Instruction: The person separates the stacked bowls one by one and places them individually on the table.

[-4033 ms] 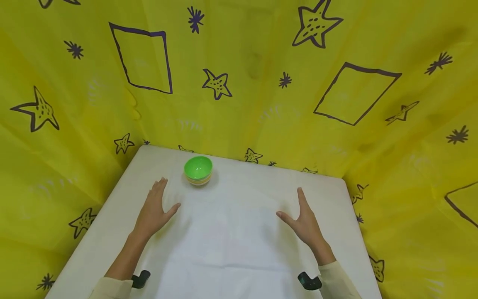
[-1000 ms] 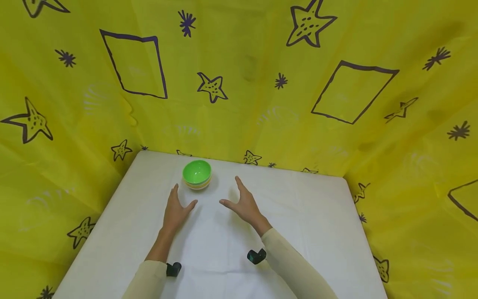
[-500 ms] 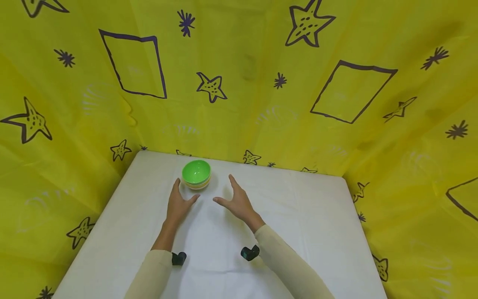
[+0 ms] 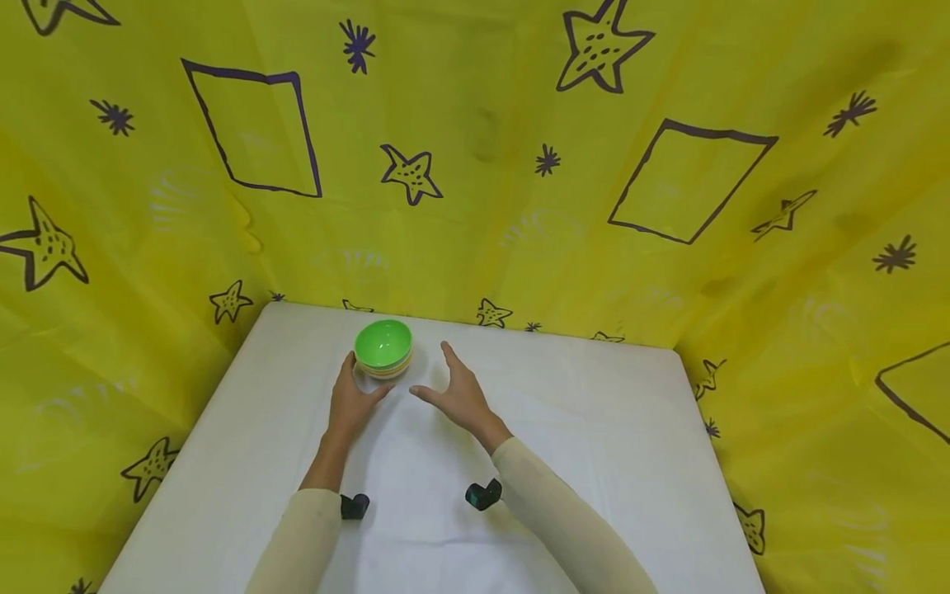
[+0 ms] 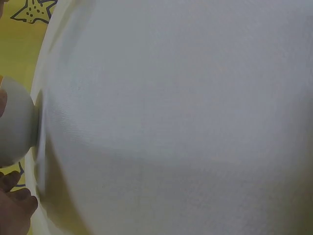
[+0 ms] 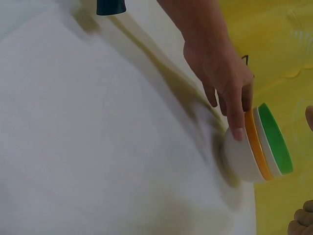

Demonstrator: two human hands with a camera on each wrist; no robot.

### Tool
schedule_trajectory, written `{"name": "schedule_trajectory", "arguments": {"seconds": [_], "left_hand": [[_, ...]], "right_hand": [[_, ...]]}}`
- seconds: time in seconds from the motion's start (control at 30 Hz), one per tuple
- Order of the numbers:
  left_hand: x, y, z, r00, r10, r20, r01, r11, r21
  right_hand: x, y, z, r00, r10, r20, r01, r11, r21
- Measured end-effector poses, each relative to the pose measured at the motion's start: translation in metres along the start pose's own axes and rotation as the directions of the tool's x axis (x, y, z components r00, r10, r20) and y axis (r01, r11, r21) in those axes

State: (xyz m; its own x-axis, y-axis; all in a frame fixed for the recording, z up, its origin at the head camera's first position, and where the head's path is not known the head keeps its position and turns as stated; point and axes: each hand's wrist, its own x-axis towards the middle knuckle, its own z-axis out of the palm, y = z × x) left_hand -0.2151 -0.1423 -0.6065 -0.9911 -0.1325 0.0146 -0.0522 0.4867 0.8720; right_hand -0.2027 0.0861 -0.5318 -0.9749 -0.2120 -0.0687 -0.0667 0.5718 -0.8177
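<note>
A stack of nested bowls (image 4: 383,349), green on top, stands near the back left of the white table (image 4: 609,445). In the right wrist view the stack (image 6: 257,149) shows white, orange, white and green layers. My left hand (image 4: 351,398) lies just left of the stack with straight fingers, and a fingertip (image 6: 237,132) touches the lowest white bowl. My right hand (image 4: 451,388) hovers just right of the stack, fingers straight, thumb spread, apart from the bowls. The left wrist view shows the white bowl's side (image 5: 14,127) and my fingers (image 5: 14,208) at its left edge.
Yellow sheeting (image 4: 475,181) with drawn stars and squares walls in the table at the back and both sides. Small black wrist cameras (image 4: 482,495) sit on my cream sleeves.
Both hands have moved forward and inward to the bowls. The right hand came across from the right side. The left fingers now reach the stack.
</note>
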Motion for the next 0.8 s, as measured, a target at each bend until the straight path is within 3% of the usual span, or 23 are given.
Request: {"name": "schedule_trajectory", "arguments": {"seconds": [0.37, 0.8], "left_hand": [[-0.002, -0.004, 0.008, 1.000, -0.021, 0.017, 0.021, 0.999, -0.038], [0.006, -0.004, 0.005, 1.000, 0.010, -0.003, -0.010, 0.999, -0.031]], "right_hand": [[0.012, -0.002, 0.008, 1.000, -0.010, -0.005, 0.010, 1.000, 0.018], [0.031, 0.000, 0.016, 1.000, 0.020, 0.006, -0.020, 1.000, 0.022]]}}
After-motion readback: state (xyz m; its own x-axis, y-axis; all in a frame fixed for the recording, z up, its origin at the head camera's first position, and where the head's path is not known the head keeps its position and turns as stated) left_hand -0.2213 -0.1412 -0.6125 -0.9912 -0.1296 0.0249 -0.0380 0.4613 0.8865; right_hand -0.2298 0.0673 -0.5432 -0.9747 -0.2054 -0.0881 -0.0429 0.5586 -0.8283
